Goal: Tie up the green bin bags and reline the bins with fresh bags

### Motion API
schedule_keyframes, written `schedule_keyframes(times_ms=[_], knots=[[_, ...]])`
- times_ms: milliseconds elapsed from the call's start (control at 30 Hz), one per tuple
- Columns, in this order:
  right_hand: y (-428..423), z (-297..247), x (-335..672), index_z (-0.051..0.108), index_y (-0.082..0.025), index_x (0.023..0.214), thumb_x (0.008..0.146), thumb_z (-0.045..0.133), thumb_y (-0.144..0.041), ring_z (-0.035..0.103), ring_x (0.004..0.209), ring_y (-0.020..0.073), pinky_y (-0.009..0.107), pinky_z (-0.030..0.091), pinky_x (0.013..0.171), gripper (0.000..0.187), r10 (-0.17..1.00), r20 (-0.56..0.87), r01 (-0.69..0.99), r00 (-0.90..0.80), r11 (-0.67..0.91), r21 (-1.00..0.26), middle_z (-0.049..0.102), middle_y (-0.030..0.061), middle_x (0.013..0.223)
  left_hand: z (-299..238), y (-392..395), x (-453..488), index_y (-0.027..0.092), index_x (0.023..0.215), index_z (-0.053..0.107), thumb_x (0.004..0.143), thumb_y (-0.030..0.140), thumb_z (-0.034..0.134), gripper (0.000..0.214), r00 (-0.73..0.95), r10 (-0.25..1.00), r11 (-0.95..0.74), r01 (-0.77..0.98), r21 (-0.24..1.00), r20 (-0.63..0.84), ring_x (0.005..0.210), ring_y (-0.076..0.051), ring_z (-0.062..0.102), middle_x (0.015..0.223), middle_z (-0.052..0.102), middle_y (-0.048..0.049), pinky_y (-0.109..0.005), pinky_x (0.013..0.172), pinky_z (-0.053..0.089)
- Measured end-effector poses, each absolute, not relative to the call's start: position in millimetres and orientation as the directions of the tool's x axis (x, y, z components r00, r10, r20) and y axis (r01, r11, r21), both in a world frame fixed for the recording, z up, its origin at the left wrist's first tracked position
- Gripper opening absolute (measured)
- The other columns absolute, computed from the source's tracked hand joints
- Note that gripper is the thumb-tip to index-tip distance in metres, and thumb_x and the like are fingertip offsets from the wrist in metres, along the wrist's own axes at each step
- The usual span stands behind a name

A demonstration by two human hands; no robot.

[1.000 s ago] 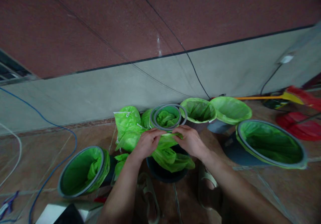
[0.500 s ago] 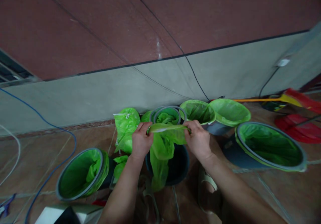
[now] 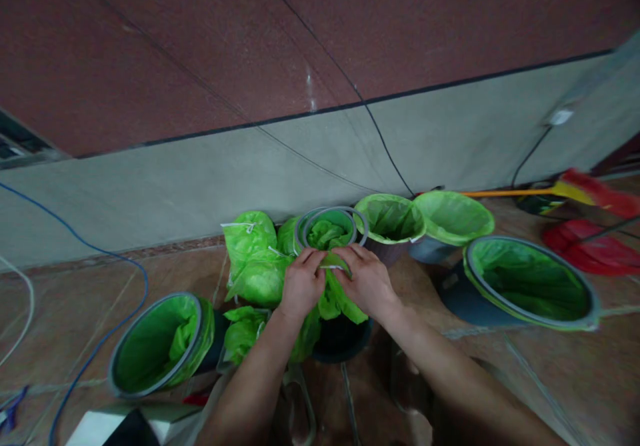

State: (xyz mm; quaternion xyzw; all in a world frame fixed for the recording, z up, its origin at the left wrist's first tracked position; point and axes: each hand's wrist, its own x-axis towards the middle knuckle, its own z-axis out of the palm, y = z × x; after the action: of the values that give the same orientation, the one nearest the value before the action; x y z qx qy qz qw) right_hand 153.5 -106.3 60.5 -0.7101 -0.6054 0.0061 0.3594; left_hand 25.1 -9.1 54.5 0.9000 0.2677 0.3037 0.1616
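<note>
My left hand [image 3: 301, 286] and my right hand [image 3: 365, 283] are close together, each pinching the top edge of a green plastic bag [image 3: 336, 301]. The bag hangs down over a dark round bin [image 3: 345, 343] on the floor just in front of me. Both hands have their fingers closed on the bag's rim. Behind them stands a small grey-rimmed bin [image 3: 330, 227] lined in green.
Green-lined bins stand at the left [image 3: 159, 343], the right [image 3: 531, 283] and by the wall [image 3: 390, 218], [image 3: 453, 216]. Tied green bags [image 3: 250, 256] lie left of my hands. Red and yellow cleaning tools [image 3: 590, 219] lie at far right. A blue cable [image 3: 107, 333] crosses the floor.
My hands had spread the bag's top edge wide apart half a second ago; now they have come back together at the middle, bunching the bag's rim between them.
</note>
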Motion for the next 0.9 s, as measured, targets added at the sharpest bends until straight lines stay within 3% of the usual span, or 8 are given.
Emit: schedule_keyframes(times_ms=[133, 267, 367, 600, 733, 900], knots=[[-108, 57, 165, 0.07, -0.022, 0.092, 0.091, 0.049, -0.018, 0.065, 0.086, 0.017, 0.027, 0.05, 0.077, 0.021, 0.847, 0.453, 0.835, 0.279, 0.019, -0.549, 0.067, 0.0041, 0.09, 51, -12, 28, 0.019, 0.107, 0.065, 0.077, 0.003, 0.049, 0.038, 0.673, 0.604, -0.788, 0.423, 0.448, 0.427, 0.096, -0.016, 0.064, 0.103, 0.066, -0.0052, -0.028, 0.092, 0.052], [-113, 66, 179, 0.071, -0.021, 0.092, 0.088, 0.052, -0.019, 0.066, 0.079, 0.0158, 0.027, 0.051, 0.075, 0.02, 0.647, 0.598, 0.766, 0.473, 0.034, -0.642, 0.069, 0.0033, 0.085, 54, -4, 24, 0.019, 0.109, 0.066, 0.076, 0.003, 0.049, 0.041, 0.619, 0.691, -0.719, 0.542, 0.435, 0.373, 0.096, -0.017, 0.064, 0.106, 0.067, -0.0053, -0.028, 0.092, 0.051], [-117, 70, 191, 0.072, -0.02, 0.088, 0.087, 0.054, -0.021, 0.065, 0.075, 0.0157, 0.027, 0.051, 0.072, 0.018, 0.538, 0.618, 0.729, 0.574, 0.007, -0.684, 0.069, 0.0027, 0.081, 61, 4, 17, 0.019, 0.11, 0.067, 0.076, 0.006, 0.051, 0.039, 0.54, 0.772, -0.636, 0.666, 0.39, 0.336, 0.094, -0.019, 0.065, 0.106, 0.068, -0.0058, -0.03, 0.089, 0.051], [-123, 61, 220, 0.073, -0.017, 0.086, 0.082, 0.058, -0.031, 0.066, 0.075, 0.0194, 0.031, 0.05, 0.071, 0.021, 0.404, 0.49, 0.575, 0.773, -0.12, -0.809, 0.073, 0.0063, 0.085, 75, 23, -4, 0.02, 0.107, 0.07, 0.079, 0.016, 0.054, 0.033, 0.367, 0.862, -0.476, 0.824, 0.308, 0.35, 0.092, -0.022, 0.066, 0.109, 0.07, -0.0059, -0.031, 0.082, 0.05], [-126, 56, 234, 0.074, -0.016, 0.086, 0.08, 0.058, -0.035, 0.064, 0.068, 0.02, 0.033, 0.05, 0.07, 0.025, 0.348, 0.402, 0.488, 0.847, -0.209, -0.848, 0.073, 0.0071, 0.082, 78, 34, -17, 0.019, 0.104, 0.071, 0.078, 0.016, 0.053, 0.032, 0.338, 0.838, -0.477, 0.834, 0.277, 0.428, 0.098, -0.024, 0.065, 0.105, 0.071, -0.0074, -0.035, 0.089, 0.047], [-129, 52, 246, 0.073, -0.016, 0.085, 0.077, 0.059, -0.036, 0.065, 0.067, 0.0206, 0.033, 0.051, 0.07, 0.026, 0.28, 0.33, 0.391, 0.901, -0.2, -0.898, 0.073, 0.0075, 0.079, 79, 47, -29, 0.017, 0.101, 0.071, 0.079, 0.017, 0.05, 0.03, 0.247, 0.824, -0.43, 0.859, 0.278, 0.51, 0.1, -0.027, 0.065, 0.105, 0.072, -0.009, -0.044, 0.097, 0.041]])
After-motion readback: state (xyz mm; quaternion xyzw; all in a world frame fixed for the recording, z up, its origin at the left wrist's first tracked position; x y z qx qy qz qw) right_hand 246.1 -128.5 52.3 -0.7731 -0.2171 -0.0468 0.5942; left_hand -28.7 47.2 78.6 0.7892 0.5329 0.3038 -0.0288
